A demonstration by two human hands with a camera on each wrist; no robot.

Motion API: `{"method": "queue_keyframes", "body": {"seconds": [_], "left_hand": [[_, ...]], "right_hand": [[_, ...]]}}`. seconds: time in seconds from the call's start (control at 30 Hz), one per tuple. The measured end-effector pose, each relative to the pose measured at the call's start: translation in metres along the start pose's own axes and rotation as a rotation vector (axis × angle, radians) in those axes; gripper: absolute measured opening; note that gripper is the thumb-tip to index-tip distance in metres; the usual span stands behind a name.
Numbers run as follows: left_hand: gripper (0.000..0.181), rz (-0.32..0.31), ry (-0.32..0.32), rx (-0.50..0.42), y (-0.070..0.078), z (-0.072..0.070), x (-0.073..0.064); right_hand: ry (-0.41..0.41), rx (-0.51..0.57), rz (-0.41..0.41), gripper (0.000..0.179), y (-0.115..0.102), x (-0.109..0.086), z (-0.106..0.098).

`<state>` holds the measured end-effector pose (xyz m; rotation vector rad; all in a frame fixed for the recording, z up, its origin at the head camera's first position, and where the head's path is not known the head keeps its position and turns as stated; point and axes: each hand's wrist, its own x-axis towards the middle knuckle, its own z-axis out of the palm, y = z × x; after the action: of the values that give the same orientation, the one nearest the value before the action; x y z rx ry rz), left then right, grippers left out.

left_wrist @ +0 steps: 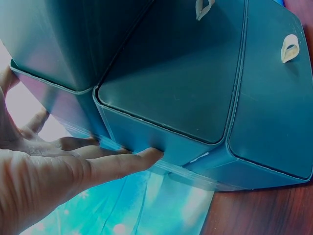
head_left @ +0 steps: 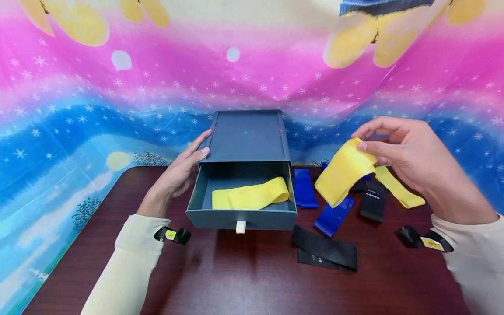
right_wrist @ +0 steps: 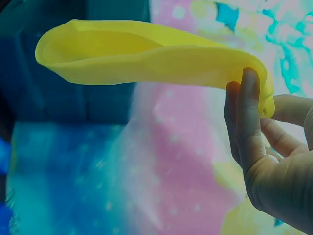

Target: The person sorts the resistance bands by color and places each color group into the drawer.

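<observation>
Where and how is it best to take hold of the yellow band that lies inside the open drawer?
Probably by the rounded loop at the right end of the yellow band, pinched from above. That end bulges and stands higher, offering fingers an edge, while the walls of the drawer block the front and sides.

I can read no word: white dots and small letters stand on two black bands (head_left: pixel 372 204), tiny marks on my yellow wrist labels (head_left: pixel 431 243).
</observation>
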<state>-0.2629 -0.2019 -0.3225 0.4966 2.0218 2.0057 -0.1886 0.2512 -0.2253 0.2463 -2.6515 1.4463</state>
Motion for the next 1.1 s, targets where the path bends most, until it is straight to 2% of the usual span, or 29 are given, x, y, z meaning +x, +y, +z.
{"method": "queue_keyframes", "body": {"seconds": [0.17,0.37,0.53,0.8,1.1], "left_hand": [[0.060,-0.005,0.001,0.001,0.002,0.000,-0.001],[0.059,-0.001,0.004,0.000,0.003,0.001,-0.002],[0.060,-0.003,0.000,0.001,0.002,0.001,-0.002],[0.059,-0.011,-0.001,-0.003,0.002,0.000,-0.001],[0.061,-0.004,-0.002,-0.003,0.002,0.001,-0.002]], "right_hand": [[0.011,0.102,-0.064,0.032,-0.023,0.004,0.007],[-0.025,0.396,-0.149,0.034,-0.053,0.008,0.020],[-0.072,0.535,-0.203,0.030,-0.076,0.009,0.039],[-0.121,0.559,-0.209,0.018,-0.101,0.008,0.075],[-0.240,0.428,-0.127,0.017,-0.114,0.015,0.114]]}}
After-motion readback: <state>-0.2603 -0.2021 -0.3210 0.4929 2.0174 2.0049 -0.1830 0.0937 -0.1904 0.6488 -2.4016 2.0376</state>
